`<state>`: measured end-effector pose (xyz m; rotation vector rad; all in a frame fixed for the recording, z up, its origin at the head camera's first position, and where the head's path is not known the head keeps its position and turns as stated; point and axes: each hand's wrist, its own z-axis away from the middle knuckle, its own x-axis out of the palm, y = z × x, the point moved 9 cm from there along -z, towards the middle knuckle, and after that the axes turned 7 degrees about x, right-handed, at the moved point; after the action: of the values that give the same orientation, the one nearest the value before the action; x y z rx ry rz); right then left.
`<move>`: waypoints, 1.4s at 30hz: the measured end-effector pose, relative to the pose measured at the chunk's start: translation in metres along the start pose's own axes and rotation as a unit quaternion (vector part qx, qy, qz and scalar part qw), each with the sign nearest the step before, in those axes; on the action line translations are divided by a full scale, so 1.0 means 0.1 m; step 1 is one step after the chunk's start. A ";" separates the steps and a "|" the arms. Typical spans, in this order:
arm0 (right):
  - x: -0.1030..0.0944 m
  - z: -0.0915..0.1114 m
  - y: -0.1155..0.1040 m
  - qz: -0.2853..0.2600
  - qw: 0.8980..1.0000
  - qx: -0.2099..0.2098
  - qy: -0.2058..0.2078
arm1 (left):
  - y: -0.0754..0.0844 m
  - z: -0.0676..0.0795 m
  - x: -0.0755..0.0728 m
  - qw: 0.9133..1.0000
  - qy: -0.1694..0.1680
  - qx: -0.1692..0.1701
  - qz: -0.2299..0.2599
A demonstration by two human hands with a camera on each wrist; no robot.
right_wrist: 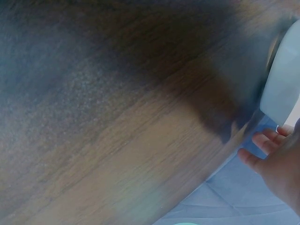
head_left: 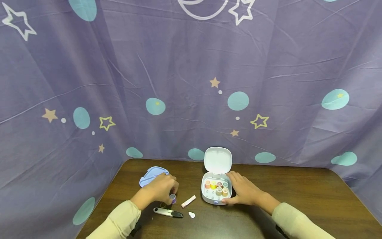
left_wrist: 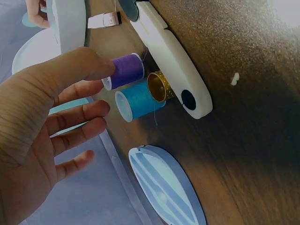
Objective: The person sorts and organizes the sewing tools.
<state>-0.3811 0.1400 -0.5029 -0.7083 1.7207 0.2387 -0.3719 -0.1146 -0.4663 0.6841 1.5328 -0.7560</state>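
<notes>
My left hand pinches a purple thread spool between thumb and index finger, the other fingers spread loosely. Against that spool lies a blue thread spool, with a gold thimble beside it. My right hand holds the right side of a white sewing box, thumb at its front corner and fingers toward the hinge. The box's lid stands raised. Inside, several colored thread spools stand on pegs, filling the back row and part of the middle one; the front pegs are bare.
A white-and-black folding tool lies in front of my left hand. Nearby are a small white labelled strip and a little white piece. Behind the left hand rests a blue tray. A purple curtain hangs behind the table.
</notes>
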 end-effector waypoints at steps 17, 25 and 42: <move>-0.03 0.00 -0.02 0.000 1.000 -0.004 0.005 | -0.01 0.00 -0.01 1.000 0.010 0.000 0.001; 0.00 0.00 0.00 -0.001 1.000 0.000 0.001 | 0.00 0.01 -0.01 1.000 0.010 -0.001 0.010; -0.01 0.00 -0.01 0.028 0.999 -0.015 0.016 | 0.09 -0.12 -0.15 0.999 0.034 0.010 0.018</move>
<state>-0.3806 0.1394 -0.5021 -0.6894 1.7729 0.2947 -0.3710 -0.0997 -0.4518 0.7572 1.5734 -0.7288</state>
